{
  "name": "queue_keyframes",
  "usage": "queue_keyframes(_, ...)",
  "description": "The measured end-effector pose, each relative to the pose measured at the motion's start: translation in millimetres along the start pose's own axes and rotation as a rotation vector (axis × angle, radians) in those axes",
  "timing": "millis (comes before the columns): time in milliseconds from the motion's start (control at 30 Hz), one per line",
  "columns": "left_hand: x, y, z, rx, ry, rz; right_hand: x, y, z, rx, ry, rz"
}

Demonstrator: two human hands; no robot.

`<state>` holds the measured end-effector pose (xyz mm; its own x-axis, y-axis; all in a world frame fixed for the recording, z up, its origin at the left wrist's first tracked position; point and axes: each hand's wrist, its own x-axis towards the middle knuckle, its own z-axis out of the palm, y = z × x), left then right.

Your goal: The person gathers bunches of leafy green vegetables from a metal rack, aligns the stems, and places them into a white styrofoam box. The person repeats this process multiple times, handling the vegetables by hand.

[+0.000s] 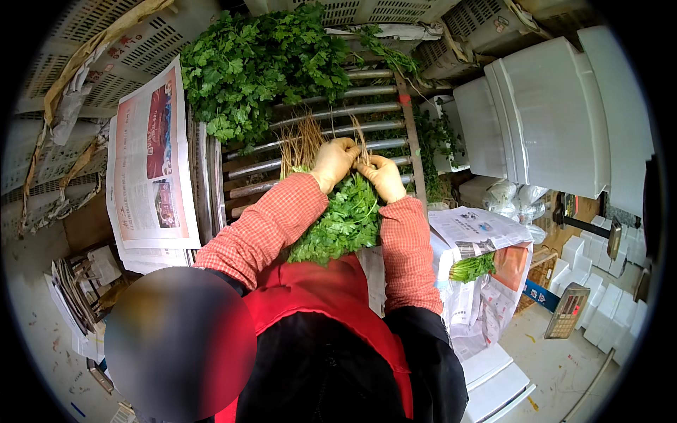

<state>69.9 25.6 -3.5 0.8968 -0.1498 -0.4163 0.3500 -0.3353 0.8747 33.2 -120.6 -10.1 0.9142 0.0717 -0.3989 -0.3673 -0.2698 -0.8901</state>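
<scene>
My left hand (334, 163) and my right hand (383, 177) meet over a rack of metal bars (370, 109). Their fingertips close on the root ends of some leafy green stalks, which look like celery or coriander. Thin brown roots (362, 138) stick up between the fingers. The green leaves (344, 224) hang towards my red apron (312, 285), partly hidden by my left forearm. Just left of my left hand lies a bunch of long brown roots (300, 143) on pale stems. A large heap of the same greens (259, 69) rests on the rack's far side.
Stacked newspapers (153, 211) stand at the left. On the right, a newspaper-lined container (481, 317) holds a bunch of greens (472, 267). White boxes (550, 116) rise behind it, near a scale display (568, 312). Perforated plastic crates (143, 50) border the far side.
</scene>
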Motion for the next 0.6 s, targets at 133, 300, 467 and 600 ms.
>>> queue_keyframes(133,-9.4,15.2,-6.8,0.227,0.008,0.040,1.1,-2.7,-0.9,-0.131,-0.044,0.029)
queue_keyframes(300,-43.1,5.6,-16.1,0.248,-0.110,0.269,-5.6,21.3,1.9,0.060,0.197,-0.092)
queue_keyframes(467,-74.6,-45.8,-22.6,0.856,-0.201,0.769,1.5,26.3,9.6,-0.189,0.360,0.067)
queue_keyframes(600,-78.0,-38.5,-18.8,0.893,-0.166,0.734,5.0,13.2,16.8,-0.381,0.254,0.109)
